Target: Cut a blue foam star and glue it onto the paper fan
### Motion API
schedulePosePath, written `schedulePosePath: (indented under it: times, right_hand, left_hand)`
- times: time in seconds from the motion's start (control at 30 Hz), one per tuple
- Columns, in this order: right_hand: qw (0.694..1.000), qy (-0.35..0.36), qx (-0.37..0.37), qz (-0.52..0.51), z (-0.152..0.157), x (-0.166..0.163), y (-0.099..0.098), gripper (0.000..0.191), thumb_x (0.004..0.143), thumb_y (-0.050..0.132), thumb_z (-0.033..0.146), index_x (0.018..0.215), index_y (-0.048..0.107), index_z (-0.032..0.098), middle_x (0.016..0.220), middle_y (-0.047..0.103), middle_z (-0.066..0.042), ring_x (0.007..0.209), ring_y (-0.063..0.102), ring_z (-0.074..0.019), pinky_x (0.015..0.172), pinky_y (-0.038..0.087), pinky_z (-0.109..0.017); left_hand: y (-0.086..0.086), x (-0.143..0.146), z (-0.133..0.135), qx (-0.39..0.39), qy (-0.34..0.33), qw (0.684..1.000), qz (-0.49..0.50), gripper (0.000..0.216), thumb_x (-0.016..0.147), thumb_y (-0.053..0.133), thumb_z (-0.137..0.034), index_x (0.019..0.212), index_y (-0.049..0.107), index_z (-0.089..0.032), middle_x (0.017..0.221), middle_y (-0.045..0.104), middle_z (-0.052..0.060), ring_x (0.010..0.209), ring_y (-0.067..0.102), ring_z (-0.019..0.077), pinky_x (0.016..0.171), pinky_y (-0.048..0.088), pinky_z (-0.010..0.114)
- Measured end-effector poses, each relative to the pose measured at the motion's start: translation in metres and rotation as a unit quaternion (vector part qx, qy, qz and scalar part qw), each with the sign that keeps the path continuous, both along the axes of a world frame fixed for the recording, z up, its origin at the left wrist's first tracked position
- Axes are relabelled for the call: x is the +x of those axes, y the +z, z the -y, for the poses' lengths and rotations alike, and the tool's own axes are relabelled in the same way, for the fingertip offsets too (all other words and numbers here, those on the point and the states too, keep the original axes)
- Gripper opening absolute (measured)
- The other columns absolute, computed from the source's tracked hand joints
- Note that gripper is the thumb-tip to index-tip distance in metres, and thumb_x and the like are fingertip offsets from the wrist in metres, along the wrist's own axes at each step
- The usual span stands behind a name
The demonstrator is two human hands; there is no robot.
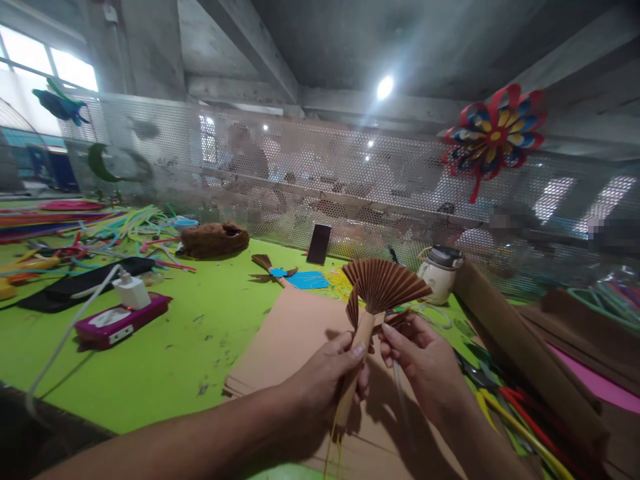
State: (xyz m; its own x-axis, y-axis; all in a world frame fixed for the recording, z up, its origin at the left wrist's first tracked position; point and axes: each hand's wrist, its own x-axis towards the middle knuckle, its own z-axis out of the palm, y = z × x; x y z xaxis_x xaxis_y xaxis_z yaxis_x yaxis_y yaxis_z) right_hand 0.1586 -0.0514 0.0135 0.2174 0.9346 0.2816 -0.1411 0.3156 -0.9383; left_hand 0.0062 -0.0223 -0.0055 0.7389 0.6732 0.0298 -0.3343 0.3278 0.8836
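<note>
Pleated fan: A brown paper fan [387, 283], opened wide like a tail, stands at the top of a paper tube, above the brown sheets and between the two hands.
Paper tube: The tan rolled tube [364, 330] tilts, its top leaning right; thin yellow strands [336, 443] hang from its lower end.
Side pleats: A narrow folded brown piece [353, 307] sits left of the fan's base; a small dark brown piece [399, 319] is on the right.
Left hand: The left hand [327, 363] wraps the tube, thumb pressed along its front, fingers curled behind.
Right hand: The right hand [423, 353] has thumb and fingers drawn together, pinching the small dark brown piece beside the fan's base. A blurred pale strip [399, 383] hangs below.
Under the hands: Stacked tan paper sheets [280, 340] lie on a lime-green tabletop [190, 373].
Just beyond: A blue-bodied paper figure [307, 280] lies with its own brown pleats; a dark phone [319, 244] leans upright; a cream jar [436, 277] has a dark lid.
Left side: A purple power strip [123, 321] bears a white plug [131, 292]; behind are a brown fuzzy pouch [213, 241] and coloured fuzzy stems [127, 227].
Backdrop: On a perforated panel [320, 187], a red, blue and yellow flower [495, 137] hangs at right.
</note>
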Motion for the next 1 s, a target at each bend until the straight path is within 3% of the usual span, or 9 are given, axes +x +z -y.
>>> schedulePosePath:
  times: [0.27,0.63,1.0]
  right_hand:
    - [1.000,-0.016,-0.001,0.016,-0.0033,0.0017,-0.0015,0.018,0.074,0.070,0.028,0.085,0.061,0.017,0.076,0.061,0.000,0.058,0.051,-0.0084,0.051,0.043,-0.022]
    - [0.991,-0.074,0.007,0.113,0.0000,0.0005,0.0038,0.019,0.075,0.068,0.033,0.081,0.062,0.016,0.057,0.053,0.004,0.053,0.047,-0.0090,0.050,0.039,-0.022]
    - [0.994,-0.082,-0.012,0.066,-0.0007,-0.0028,0.0022,0.025,0.070,0.072,0.033,0.085,0.062,0.016,0.066,0.059,0.001,0.055,0.051,-0.0103,0.051,0.043,-0.023]
  left_hand:
    - [-0.0013,-0.0009,-0.0027,0.011,-0.033,0.999,-0.016,0.021,0.086,0.049,-0.038,0.095,0.048,-0.020,0.065,0.048,-0.002,0.052,0.044,0.0089,0.050,0.036,0.021]
    - [-0.0038,-0.0016,-0.0001,0.002,-0.018,1.000,-0.011,0.020,0.086,0.049,-0.040,0.093,0.047,-0.021,0.067,0.048,-0.002,0.051,0.040,0.0079,0.046,0.035,0.020]
    - [-0.0048,0.0002,-0.0002,0.008,-0.016,1.000,-0.006,0.022,0.086,0.048,-0.039,0.096,0.049,-0.019,0.066,0.047,-0.001,0.052,0.041,0.0083,0.045,0.034,0.019]
